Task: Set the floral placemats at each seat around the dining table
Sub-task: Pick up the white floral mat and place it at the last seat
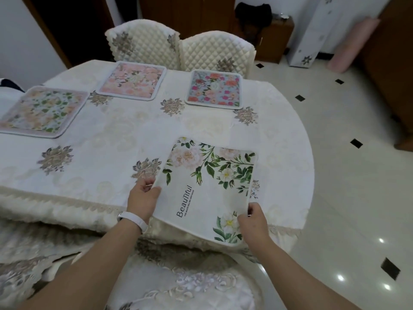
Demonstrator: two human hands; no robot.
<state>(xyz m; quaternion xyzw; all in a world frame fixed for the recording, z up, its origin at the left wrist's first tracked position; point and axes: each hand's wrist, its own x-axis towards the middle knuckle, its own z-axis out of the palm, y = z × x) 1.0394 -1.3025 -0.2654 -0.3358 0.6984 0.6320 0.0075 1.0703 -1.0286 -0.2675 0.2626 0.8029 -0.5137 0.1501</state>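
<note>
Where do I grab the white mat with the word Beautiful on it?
Take the mat by its near end, one hand on each side edge, coming from the near side of the table. That end hangs off the table edge, so fingers slip under; the left hand and right hand pinch it there.

- Bright, even indoor light fills the room. Colours look pale and slightly washed out, and the cream cloth on the desk (pixel 107 135) verges on plain white at the left.
- Three small hard white glints sit on the glossy floor (pixel 348 180) at lower right, as from lamps overhead.
- Shadows are soft and faint; only thin dark lines edge the far placemats (pixel 131 80).
- Wide-angle bending curves the desk's rim and leans the door frame (pixel 44 30) at upper left.
- The large print on the near placemat (pixel 207 189) reads sharply. The far placemats, the chairs (pixel 214 50) and the upper right corner are soft and smeared.
</note>
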